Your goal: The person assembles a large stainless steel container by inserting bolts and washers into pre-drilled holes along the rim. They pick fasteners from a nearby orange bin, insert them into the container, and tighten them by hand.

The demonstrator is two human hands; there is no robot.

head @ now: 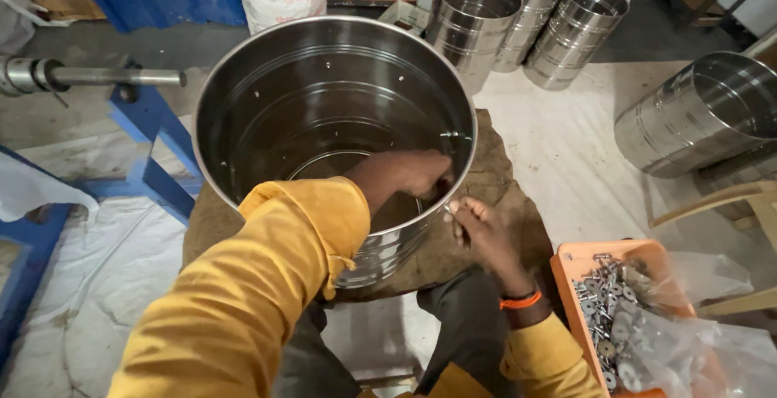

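A large shiny steel drum [324,82] stands open on a brown cloth-covered stand [502,196] right in front of me. My left hand [417,173], in a yellow sleeve, reaches down inside the drum and presses against its near right wall. My right hand [477,228], with an orange band on the wrist, is outside the drum at the same spot, fingers pinched at the wall just below the rim. Whatever small part the fingers hold is too small to make out.
An orange tray [571,264] with several metal washers and screws and a plastic bag sits at lower right. More steel drums [518,18] stand behind, one lies on its side [696,115] at right. A blue frame [150,151] and metal shaft [89,77] are at left.
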